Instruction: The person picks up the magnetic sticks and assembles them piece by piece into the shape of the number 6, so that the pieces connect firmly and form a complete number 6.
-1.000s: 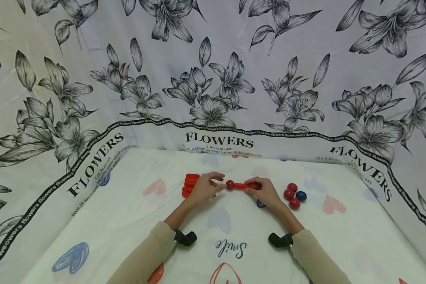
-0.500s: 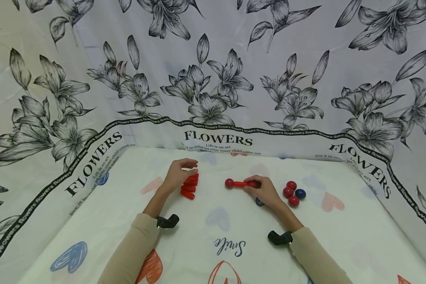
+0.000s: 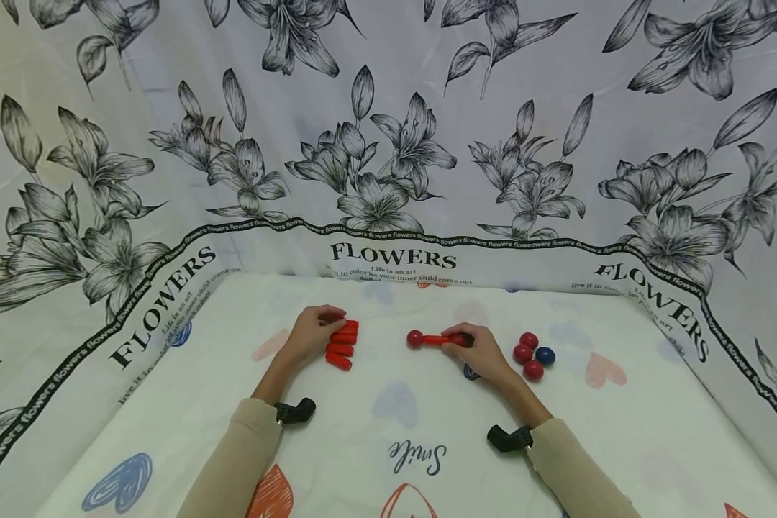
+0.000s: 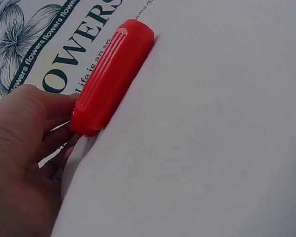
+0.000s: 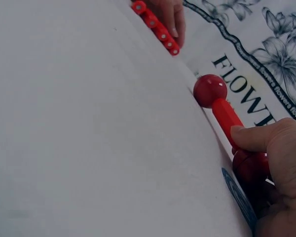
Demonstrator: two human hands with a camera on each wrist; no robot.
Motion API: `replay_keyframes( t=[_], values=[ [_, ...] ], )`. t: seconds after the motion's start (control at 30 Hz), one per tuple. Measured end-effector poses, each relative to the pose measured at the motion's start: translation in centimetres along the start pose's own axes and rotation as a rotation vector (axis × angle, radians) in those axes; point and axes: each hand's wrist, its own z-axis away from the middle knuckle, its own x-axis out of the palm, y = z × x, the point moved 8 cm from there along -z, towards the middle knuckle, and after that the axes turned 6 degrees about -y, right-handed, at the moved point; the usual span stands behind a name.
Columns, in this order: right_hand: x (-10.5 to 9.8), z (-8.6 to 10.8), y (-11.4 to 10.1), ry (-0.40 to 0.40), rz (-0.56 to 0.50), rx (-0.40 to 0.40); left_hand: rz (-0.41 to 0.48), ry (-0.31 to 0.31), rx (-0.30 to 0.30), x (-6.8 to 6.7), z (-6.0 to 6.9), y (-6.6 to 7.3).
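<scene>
Several ridged red magnetic sticks (image 3: pixel 339 350) lie side by side on the cloth. My left hand (image 3: pixel 309 333) reaches over them, thumb and fingertips at the left end of the farthest one, seemingly pinching it. In the left wrist view, one red stick (image 4: pixel 113 79) partly hides those fingers. My right hand (image 3: pixel 487 354) holds a joined piece: a red stick (image 5: pixel 228 118) with a dark red ball (image 5: pixel 210 91) at its left end and another red ball (image 5: pixel 249 167) at its right end. The right thumb presses the stick, and the fingers wrap round the right-hand ball.
Beside the right hand lie several loose red balls (image 3: pixel 534 370) and one blue ball (image 3: pixel 545 355). A white cloth (image 3: pixel 388 381) printed with hearts covers the surface. Behind it hangs a flowered curtain (image 3: pixel 388 180). Each wrist carries a black camera mount (image 3: pixel 510 439).
My left hand has left the joined piece's left ball, moved left to the sticks and come down on the farthest one. My right hand keeps its hold in nearly the same place.
</scene>
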Motion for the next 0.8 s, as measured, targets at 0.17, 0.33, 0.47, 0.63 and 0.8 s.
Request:
replay_keyframes(
  t=[0.17,0.33,0.47,0.63,0.8],
  values=[
    [0.1,0.1,0.0,-0.003,0.004,-0.001,0.03,-0.007,0.013,0.0,0.3,0.2],
    [0.0,0.3,0.0,-0.006,0.012,-0.001,0.067,-0.006,0.008,0.1,0.5,0.2],
    [-0.1,0.3,0.0,-0.003,0.014,-0.007,0.118,0.009,-0.023,-0.3,0.4,-0.3],
    [0.0,0.1,0.0,-0.004,0.019,-0.012,0.335,0.09,-0.095,-1.6,0.4,-1.5],
    [0.1,0.1,0.0,-0.007,0.014,-0.007,0.466,0.132,-0.115,-2.1,0.5,-1.8]
  ],
)
